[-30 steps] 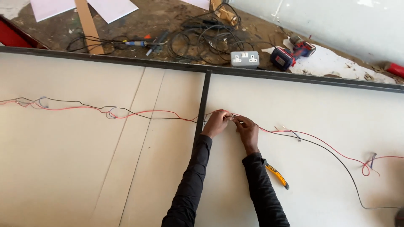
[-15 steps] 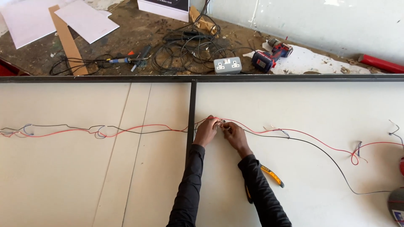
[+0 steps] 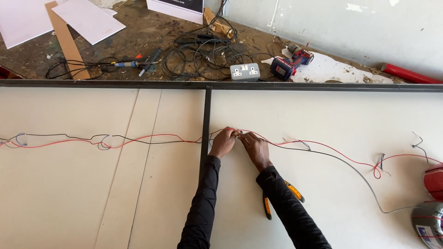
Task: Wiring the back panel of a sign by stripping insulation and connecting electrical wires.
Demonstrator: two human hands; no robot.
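Head view: a wide white panel (image 3: pixel 323 115) lies flat and fills the lower frame, edged along its far side by a dark metal bar (image 3: pixel 221 85), with a second dark bar (image 3: pixel 205 124) crossing it from 12 to 6 o'clock near the middle. Beyond the far bar is a grimy floor (image 3: pixel 152 37) and, at 1 o'clock, a scuffed pale wall (image 3: pixel 346 27). On the floor sit a tangle of black cable (image 3: pixel 203 55), a grey double socket (image 3: pixel 245 72), a red and blue drill (image 3: pixel 290 62), white sheets (image 3: pixel 87 18) and a cardboard strip (image 3: pixel 67 44).

A red wire (image 3: pixel 147 137) and a black wire (image 3: pixel 50 136) run across the panel, their long axis lying from 9 o'clock to 3 o'clock, wavering a little. They meet at the hands just right of the crossing bar. Past the hands the red wire dips toward 4 o'clock, and a grey wire (image 3: pixel 360 180) curves down toward a reel (image 3: pixel 429 223) at the right edge.

The left hand (image 3: pixel 224 142) is curled, fingertips pinching the wires. The right hand (image 3: pixel 254 146) faces it, fingers pressed together on the same spot; the two hands touch. Yellow-handled pliers (image 3: pixel 295 191) lie on the panel by the right sleeve, at 5 o'clock from the hands.
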